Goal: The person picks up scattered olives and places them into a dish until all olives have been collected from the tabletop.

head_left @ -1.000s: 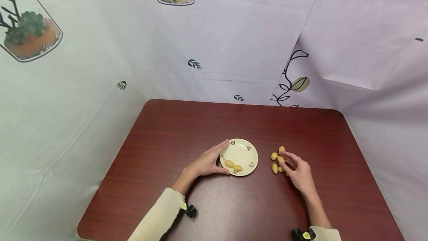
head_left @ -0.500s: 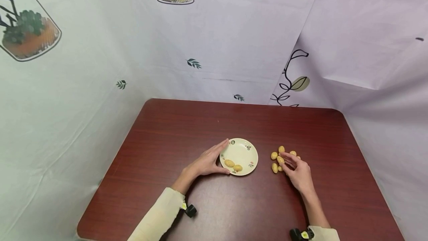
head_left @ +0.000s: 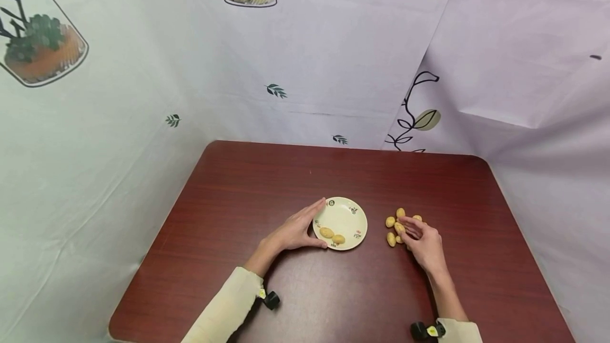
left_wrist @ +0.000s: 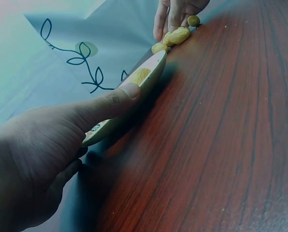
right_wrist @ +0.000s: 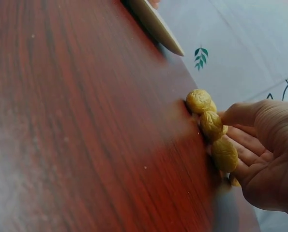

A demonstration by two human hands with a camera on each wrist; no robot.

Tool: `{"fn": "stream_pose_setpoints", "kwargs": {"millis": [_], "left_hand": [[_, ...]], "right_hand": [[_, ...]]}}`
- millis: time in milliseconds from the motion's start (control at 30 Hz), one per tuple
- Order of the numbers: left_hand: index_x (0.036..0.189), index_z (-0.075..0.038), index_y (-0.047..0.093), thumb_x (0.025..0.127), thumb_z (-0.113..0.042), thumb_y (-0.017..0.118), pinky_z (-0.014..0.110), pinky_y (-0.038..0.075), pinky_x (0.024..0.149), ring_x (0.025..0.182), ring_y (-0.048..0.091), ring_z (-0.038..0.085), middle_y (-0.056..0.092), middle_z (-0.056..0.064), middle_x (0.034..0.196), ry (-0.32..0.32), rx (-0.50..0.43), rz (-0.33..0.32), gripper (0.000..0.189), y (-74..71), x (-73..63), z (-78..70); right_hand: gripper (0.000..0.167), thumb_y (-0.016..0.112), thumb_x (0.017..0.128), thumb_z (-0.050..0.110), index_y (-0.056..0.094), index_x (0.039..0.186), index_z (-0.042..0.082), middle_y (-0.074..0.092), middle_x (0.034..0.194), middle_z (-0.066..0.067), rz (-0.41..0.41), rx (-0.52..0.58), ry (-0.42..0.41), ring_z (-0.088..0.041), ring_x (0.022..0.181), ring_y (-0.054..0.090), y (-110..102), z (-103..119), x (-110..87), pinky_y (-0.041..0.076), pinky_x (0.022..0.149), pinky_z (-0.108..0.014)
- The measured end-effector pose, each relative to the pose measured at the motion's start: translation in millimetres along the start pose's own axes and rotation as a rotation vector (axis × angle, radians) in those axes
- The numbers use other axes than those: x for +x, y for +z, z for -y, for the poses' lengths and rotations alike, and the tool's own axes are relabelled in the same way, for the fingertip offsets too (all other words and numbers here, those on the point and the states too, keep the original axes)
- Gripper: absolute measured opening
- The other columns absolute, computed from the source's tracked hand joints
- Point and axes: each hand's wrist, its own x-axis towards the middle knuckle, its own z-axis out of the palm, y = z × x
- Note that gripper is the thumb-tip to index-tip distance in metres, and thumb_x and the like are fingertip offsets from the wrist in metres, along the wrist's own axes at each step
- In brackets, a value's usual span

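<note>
My left hand (head_left: 297, 230) holds the left side of a round cream plate (head_left: 350, 218) with small printed pictures along its rim. Its thumb (left_wrist: 112, 101) lies over the near edge, while the fingers reach along the far side. Two small yellow potatoes (head_left: 332, 235) lie on the plate close to that thumb. To the right of the plate, my right hand (head_left: 425, 245) pinches a wrinkled potato (head_left: 399, 227) between thumb and fingers, within a loose cluster. Other potatoes (right_wrist: 198, 100) sit around the fingertips, and one more potato (head_left: 417, 217) shows behind the knuckles. The hand partly hides the cluster.
Everything stands on a reddish-brown wooden table (head_left: 267, 173) with rounded far corners. A pale cloth (head_left: 310, 57) with plant prints hangs behind and at both sides of it. Each sleeve has a dark wrist camera (head_left: 272, 300) at its cuff.
The right hand has shifted slightly, and a potato behind its fingers has come into view. A potato below its thumb has gone out of sight. Left hand and plate stay put.
</note>
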Motion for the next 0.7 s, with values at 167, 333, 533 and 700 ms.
{"fn": "stream_pose_setpoints", "kwargs": {"millis": [167,333,533,700], "left_hand": [[0.169,-0.004,0.022,0.085,-0.051,0.089,0.051,0.031,0.124,0.16,0.024,0.025,0.021,0.011,0.176,0.006,-0.005,-0.006,0.118,-0.4,-1.2,-0.3],[0.169,-0.004,0.021,0.085,-0.052,0.089,0.052,0.031,0.124,0.16,0.025,0.025,0.021,0.012,0.176,0.005,-0.012,-0.009,0.119,0.3,-1.7,0.6],[0.169,-0.003,0.022,0.084,-0.051,0.09,0.054,0.032,0.123,0.159,0.027,0.027,0.022,0.012,0.176,0.009,-0.009,-0.016,0.118,0.9,-1.8,0.5],[0.169,-0.004,0.022,0.084,-0.051,0.09,0.052,0.031,0.124,0.16,0.026,0.027,0.021,0.011,0.176,0.008,-0.003,-0.016,0.119,0.5,-1.1,0.3]], "right_hand": [[0.035,0.078,0.093,-0.006,0.072,0.127,-0.009,0.074,0.122,-0.026,0.003,0.036,0.015,-0.01,0.107,0.072,-1.0,0.9,0.2,0.052,0.087,-0.009],[0.035,0.079,0.092,-0.006,0.073,0.126,-0.009,0.074,0.121,-0.026,-0.001,0.086,0.026,-0.005,0.105,0.071,-2.6,0.2,0.1,0.053,0.086,-0.01],[0.036,0.078,0.091,-0.01,0.071,0.126,-0.012,0.072,0.123,-0.03,0.004,0.152,0.028,0.001,0.102,0.071,-5.1,-1.9,1.4,0.054,0.085,-0.011],[0.037,0.078,0.093,-0.006,0.069,0.128,-0.012,0.071,0.124,-0.032,0.002,0.185,0.072,0.005,0.1,0.07,-5.9,-2.2,1.6,0.054,0.085,-0.011]]}}
